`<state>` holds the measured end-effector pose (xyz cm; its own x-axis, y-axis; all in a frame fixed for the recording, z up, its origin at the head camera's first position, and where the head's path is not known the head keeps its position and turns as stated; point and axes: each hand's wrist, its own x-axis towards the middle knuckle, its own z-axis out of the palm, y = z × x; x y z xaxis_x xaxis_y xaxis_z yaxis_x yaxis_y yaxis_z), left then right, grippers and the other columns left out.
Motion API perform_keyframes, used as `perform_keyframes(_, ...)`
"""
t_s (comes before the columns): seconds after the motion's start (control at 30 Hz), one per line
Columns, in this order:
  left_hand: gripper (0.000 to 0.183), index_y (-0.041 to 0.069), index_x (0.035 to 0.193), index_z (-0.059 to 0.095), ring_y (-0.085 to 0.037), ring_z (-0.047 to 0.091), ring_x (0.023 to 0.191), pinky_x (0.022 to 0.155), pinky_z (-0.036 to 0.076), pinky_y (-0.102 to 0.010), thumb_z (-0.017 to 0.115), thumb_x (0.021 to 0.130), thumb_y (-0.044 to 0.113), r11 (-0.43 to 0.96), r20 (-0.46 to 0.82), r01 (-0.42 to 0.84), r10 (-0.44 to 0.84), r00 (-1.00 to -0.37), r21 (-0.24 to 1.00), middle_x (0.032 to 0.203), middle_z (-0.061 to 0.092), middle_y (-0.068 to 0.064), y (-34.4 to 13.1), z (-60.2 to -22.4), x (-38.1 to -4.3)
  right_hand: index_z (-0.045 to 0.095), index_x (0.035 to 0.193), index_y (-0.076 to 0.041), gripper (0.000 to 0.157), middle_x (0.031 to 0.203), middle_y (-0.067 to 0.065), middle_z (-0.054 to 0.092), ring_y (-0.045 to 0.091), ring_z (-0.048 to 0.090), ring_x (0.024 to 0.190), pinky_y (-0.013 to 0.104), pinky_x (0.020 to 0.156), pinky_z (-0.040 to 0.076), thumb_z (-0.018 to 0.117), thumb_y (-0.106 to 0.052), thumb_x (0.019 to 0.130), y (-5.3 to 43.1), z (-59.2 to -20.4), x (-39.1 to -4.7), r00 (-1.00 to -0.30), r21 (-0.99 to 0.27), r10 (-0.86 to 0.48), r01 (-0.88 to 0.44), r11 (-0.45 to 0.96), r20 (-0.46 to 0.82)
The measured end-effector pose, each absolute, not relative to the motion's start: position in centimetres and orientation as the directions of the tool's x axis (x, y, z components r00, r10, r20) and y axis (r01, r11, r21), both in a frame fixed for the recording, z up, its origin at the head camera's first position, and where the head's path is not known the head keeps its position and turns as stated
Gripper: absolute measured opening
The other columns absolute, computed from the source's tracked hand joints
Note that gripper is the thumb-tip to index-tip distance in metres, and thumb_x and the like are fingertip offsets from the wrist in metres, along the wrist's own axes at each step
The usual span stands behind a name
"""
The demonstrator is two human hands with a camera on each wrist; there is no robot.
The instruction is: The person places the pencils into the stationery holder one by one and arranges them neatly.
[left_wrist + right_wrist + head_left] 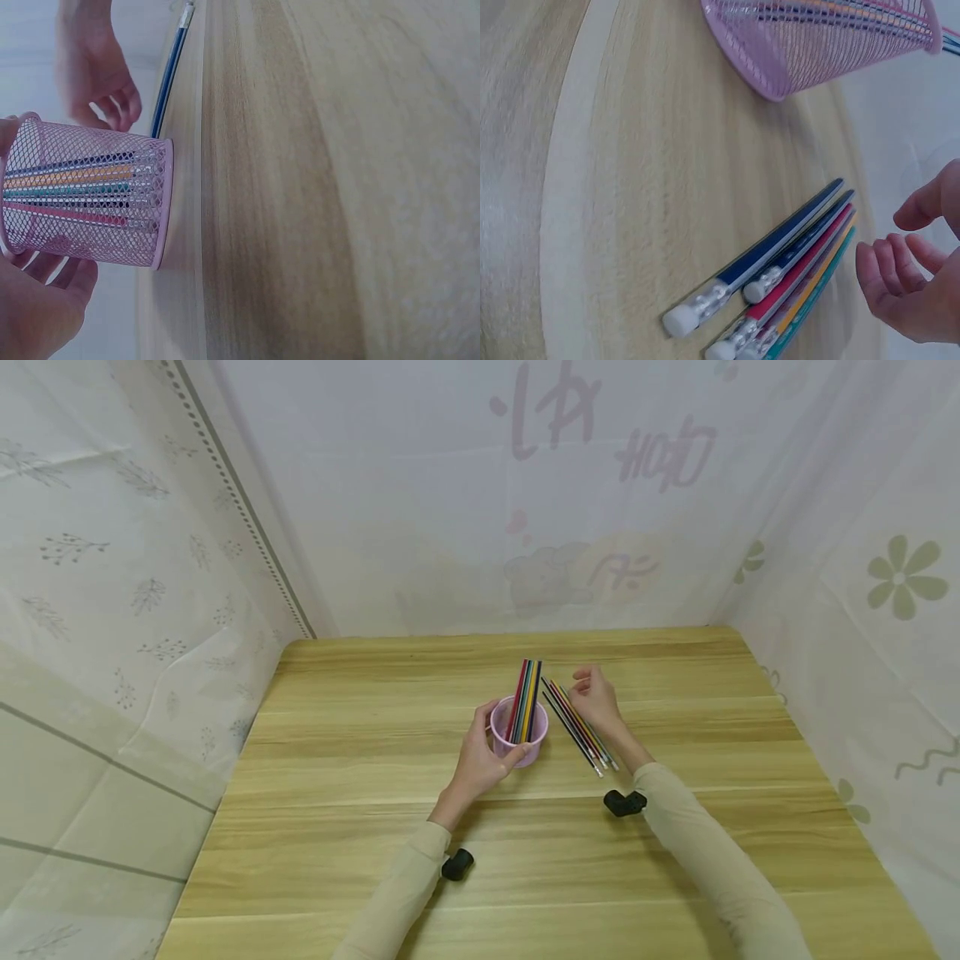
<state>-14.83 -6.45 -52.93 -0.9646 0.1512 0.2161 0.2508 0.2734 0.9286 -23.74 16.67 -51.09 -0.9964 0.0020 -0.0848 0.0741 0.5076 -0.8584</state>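
My left hand [480, 758] grips a pink mesh pencil cup [536, 750] around its side, the thumb near the front rim. Several pencils [526, 693] of different colours lean in the cup, their eraser ends down at the base in the left wrist view. Just right of the cup, several more pencils [576, 725] lie side by side on the table, white erasers toward me. Over the far part of these pencils hovers my right hand [596, 700], its fingers loosely bent. In the right wrist view, nothing shows between the right thumb and fingers [889, 270].
The wood-grain table [345, 777] reaches to a pale printed curtain [420, 527] at the back. Other curtains hang at the left and right sides. A black wrist device [624, 803] sits by the right cuff, another [457, 865] by the left.
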Motion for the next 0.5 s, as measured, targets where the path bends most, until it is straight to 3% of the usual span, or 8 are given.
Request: perform_keyframes(0.5, 0.087, 0.009, 0.151, 0.034, -0.029, 0.051, 0.136, 0.115, 0.045, -0.044, 0.085, 0.081, 0.019, 0.280, 0.188, 0.225, 0.153, -0.970, 0.933, 0.147, 0.049, -0.013, -6.4, -53.1, -14.9, 0.055, 0.122, 0.005, 0.039, 0.108, 0.026, 0.068, 0.039, 0.065, 0.102, 0.049, 0.091, 0.054, 0.055, -0.006, 0.084, 17.7, -52.6, -24.3, -0.996, -0.753, -0.033, 0.037, 0.657, -0.077)
